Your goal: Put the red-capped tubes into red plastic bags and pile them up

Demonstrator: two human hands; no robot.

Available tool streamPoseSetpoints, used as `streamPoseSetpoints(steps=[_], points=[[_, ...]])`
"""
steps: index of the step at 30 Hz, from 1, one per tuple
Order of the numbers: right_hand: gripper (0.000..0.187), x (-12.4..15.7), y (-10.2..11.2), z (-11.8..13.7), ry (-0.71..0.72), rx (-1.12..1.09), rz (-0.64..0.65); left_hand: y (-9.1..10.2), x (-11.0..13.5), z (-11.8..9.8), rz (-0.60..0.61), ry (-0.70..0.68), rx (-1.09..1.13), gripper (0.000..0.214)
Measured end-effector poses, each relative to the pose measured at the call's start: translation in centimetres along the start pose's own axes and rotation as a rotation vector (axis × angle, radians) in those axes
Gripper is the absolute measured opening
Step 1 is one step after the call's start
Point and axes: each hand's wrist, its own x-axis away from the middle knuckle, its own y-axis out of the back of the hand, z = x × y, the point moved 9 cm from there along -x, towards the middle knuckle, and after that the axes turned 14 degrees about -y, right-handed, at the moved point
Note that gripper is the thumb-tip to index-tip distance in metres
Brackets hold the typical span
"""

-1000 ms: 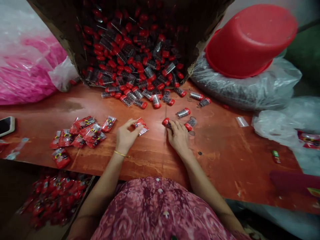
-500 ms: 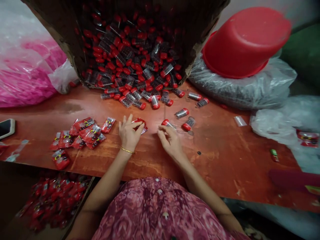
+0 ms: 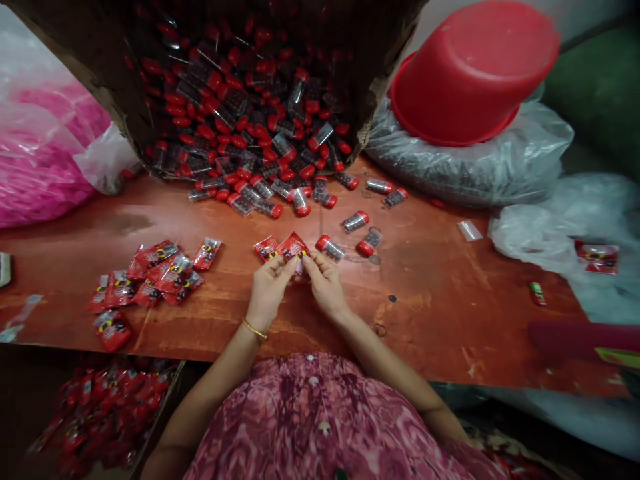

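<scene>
My left hand (image 3: pixel 267 291) and my right hand (image 3: pixel 323 283) meet over the middle of the red-brown table (image 3: pixel 440 300). Both pinch the lower edge of a small red packet (image 3: pixel 294 247) held up between them. A second red packet (image 3: pixel 265 248) lies just left of it. A red-capped clear tube (image 3: pixel 331 247) rests on the table right beside my right fingertips. Two more tubes (image 3: pixel 355 221) lie a little farther right. A heap of red packets (image 3: pixel 160 272) lies to the left of my left hand.
A tipped cardboard box (image 3: pixel 250 100) spills several red-capped tubes at the back. An upturned red tub (image 3: pixel 470 73) sits on a grey plastic bag (image 3: pixel 480 167) at the right. A pink bag (image 3: pixel 35 153) lies far left. A box of packets (image 3: pixel 100 413) stands below the table edge.
My right hand left the tubes and came left to join my left hand. Both now hold up the red packet. The view shifted, and the phone slid almost out of the left edge.
</scene>
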Motion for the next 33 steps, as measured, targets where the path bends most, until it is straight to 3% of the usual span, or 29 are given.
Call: streamPoseSetpoints(steps=[3,7,12,15,18,20,22,24,26,28,33], points=[[0.032,0.1,-0.5,-0.4,-0.027,0.036,0.009,0.5,-0.3,-0.1,-0.056,-0.059,-0.009,0.026],[0.035,0.1,0.3,-0.5,0.015,0.135,-0.097,0.9,-0.4,0.2,-0.079,-0.090,-0.075,0.022],[0.037,0.3,0.7,0.8,0.196,0.363,-0.187,0.3,0.4,1.3,-0.127,0.023,0.093,0.028],[0.034,0.7,0.3,1.8,0.287,0.436,-0.183,-0.2,1.0,1.8,-0.140,0.159,0.219,0.035],[0.036,0.6,0.3,2.5,0.309,0.549,-0.157,0.0,1.0,1.5,-0.154,0.211,0.251,0.038],[0.039,0.3,1.0,3.4,0.361,0.709,-0.185,0.5,0.8,1.2,-0.169,0.214,0.270,0.038],[0.038,-0.2,2.7,4.2,0.413,0.932,-0.305,1.1,0.5,1.2,-0.192,0.223,0.292,0.037],[0.034,-0.9,5.1,4.5,0.383,1.131,-0.486,1.6,0.3,1.2,-0.213,0.230,0.308,0.037],[0.032,-1.5,7.0,4.1,0.333,1.214,-0.560,1.8,0.2,1.2,-0.223,0.237,0.323,0.038],[0.027,-1.4,7.7,3.4,0.307,1.142,-0.512,1.8,0.2,1.2,-0.223,0.251,0.336,0.039],[0.025,1.1,6.6,2.3,0.137,0.513,-0.196,1.4,0.4,0.8,-0.184,0.261,0.328,0.038]])
